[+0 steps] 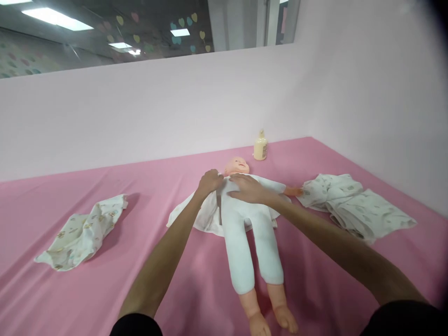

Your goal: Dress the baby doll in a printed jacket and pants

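A baby doll [235, 252] with a white cloth body lies on its back, head away from me and bare feet towards me. Under and beside its torso spreads a white baby garment [206, 217]. My left hand [210, 181] is at the doll's shoulder on the left, fingers curled at the garment's edge; what exactly they pinch is partly hidden. My right hand [248, 189] lies flat across the doll's chest, fingers stretched out. The doll's arm on the right sticks out sideways, its hand reaching a printed white cloth.
A pink sheet [196, 289] covers the surface. Crumpled printed baby clothes [87, 233] lie at left, and a folded printed cloth [364, 210] at right. A pump bottle [260, 147] of pale yellow liquid stands near the white wall [157, 112]. Above it is a window or mirror [140, 32].
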Demonstrator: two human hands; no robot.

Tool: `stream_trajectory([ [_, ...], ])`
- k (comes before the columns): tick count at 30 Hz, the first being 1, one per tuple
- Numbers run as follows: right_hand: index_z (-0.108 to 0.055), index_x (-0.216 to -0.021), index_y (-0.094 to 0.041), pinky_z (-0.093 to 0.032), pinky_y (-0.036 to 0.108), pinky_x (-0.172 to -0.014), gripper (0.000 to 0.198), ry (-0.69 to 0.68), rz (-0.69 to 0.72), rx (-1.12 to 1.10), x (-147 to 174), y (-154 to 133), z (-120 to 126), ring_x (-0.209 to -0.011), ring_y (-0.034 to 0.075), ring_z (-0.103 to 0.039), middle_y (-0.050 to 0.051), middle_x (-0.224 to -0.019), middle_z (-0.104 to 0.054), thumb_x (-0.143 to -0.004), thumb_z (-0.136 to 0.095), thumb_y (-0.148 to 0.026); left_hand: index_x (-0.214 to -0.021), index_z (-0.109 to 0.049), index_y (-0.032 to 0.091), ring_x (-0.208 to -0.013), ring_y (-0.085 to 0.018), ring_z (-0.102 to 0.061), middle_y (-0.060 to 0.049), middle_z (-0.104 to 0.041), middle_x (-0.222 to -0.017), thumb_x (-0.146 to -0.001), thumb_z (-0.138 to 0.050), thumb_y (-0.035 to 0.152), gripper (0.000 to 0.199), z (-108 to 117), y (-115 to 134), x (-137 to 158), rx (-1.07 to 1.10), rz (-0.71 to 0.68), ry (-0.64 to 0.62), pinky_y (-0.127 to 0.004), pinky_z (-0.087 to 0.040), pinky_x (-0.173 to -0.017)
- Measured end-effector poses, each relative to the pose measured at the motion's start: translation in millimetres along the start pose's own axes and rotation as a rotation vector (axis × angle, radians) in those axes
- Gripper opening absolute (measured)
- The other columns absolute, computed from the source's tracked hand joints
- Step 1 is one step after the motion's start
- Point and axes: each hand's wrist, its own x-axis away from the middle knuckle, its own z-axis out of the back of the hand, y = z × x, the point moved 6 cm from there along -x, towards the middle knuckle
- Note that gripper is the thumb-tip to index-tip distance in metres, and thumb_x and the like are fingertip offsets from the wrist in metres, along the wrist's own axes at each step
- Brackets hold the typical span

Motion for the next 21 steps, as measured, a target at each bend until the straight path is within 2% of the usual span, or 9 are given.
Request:
stream_trajectory([
  [2,-0.060,-0.123,-0.015,-0.040,0.040,-0.106,0.040,0.085,-0.102,-0.041,34.4,27.9,13.9,-0.128,0.028,-0.053,0.013,-0.136,-0.060,-0.092,-0.055,-0.040,-0.080,-0.055,0.017,-0.088,-0.024,-0.060,-0.012,-0.065,-0.097,-0.088,-0.049,0.038,0.024,-0.9,6.4,11.6,-0.041,-0.022,-0.021,-0.030,-0.038,-0.070],
  [4,-0.060,-0.123,-0.018,-0.045,0.040,-0.096,0.041,0.150,-0.327,-0.036,71.6,66.6,24.4,-0.118,0.028,-0.059,0.011,-0.132,-0.062,-0.092,-0.052,-0.044,-0.085,-0.057,0.017,-0.087,-0.023,-0.061,-0.011,-0.065,-0.100,-0.090,-0.046,0.043,0.028,0.4,15.0,25.1,-0.031,-0.058,-0.060,-0.030,-0.040,-0.069],
  [6,-0.063,-0.114,-0.019,-0.046,0.041,-0.088,0.039,0.188,-0.547,0.008,106.8,103.7,29.6,-0.106,0.029,-0.063,0.011,-0.121,-0.066,-0.092,-0.050,-0.047,-0.095,-0.059,0.018,-0.090,-0.022,-0.062,-0.011,-0.065,-0.107,-0.092,-0.045,0.046,0.031,4.7,27.5,39.5,0.034,-0.108,-0.084,-0.029,-0.042,-0.069],
  [9,-0.063,-0.096,-0.018,-0.046,0.038,-0.076,0.036,0.186,-0.714,0.033,140.7,140.6,27.2,-0.094,0.027,-0.063,0.011,-0.102,-0.068,-0.091,-0.048,-0.050,-0.112,-0.059,0.017,-0.098,-0.022,-0.062,-0.011,-0.062,-0.123,-0.093,-0.046,0.046,0.037,13.7,49.1,59.3,0.148,-0.151,-0.088,-0.029,-0.046,-0.075],
  [12,-0.060,-0.095,-0.018,-0.045,0.037,-0.074,0.039,0.218,-0.782,0.013,151.8,155.7,24.6,-0.094,0.027,-0.062,0.012,-0.105,-0.066,-0.087,-0.052,-0.055,-0.127,-0.054,0.019,-0.087,-0.018,-0.065,-0.011,-0.058,-0.133,-0.094,-0.045,0.051,0.047,17.6,67.4,74.5,0.267,-0.141,-0.155,-0.030,-0.050,-0.077],
  [15,-0.057,-0.109,-0.016,-0.045,0.036,-0.077,0.049,0.287,-0.835,-0.076,152.2,161.6,28.0,-0.099,0.027,-0.062,0.014,-0.113,-0.064,-0.084,-0.056,-0.058,-0.134,-0.049,0.022,-0.073,-0.013,-0.064,-0.010,-0.052,-0.142,-0.094,-0.044,0.056,0.053,22.2,79.5,85.4,0.320,-0.141,-0.204,-0.032,-0.053,-0.077],
  [18,-0.053,-0.123,-0.014,-0.046,0.035,-0.079,0.062,0.273,-0.828,-0.093,149.4,168.5,32.9,-0.102,0.027,-0.061,0.016,-0.122,-0.060,-0.080,-0.060,-0.058,-0.132,-0.052,0.024,-0.084,-0.016,-0.065,-0.009,-0.052,-0.143,-0.094,-0.046,0.056,0.050,28.6,84.0,93.9,0.313,-0.165,-0.216,-0.031,-0.054,-0.075],
  [21,-0.058,-0.119,-0.014,-0.045,0.035,-0.080,0.060,0.122,-0.718,0.009,142.8,175.6,31.0,-0.100,0.028,-0.061,0.017,-0.118,-0.061,-0.076,-0.066,-0.056,-0.130,-0.055,0.026,-0.104,-0.022,-0.064,-0.008,-0.056,-0.138,-0.094,-0.044,0.056,0.047,35.2,82.9,100.7,0.268,-0.193,-0.184,-0.032,-0.054,-0.078],
])
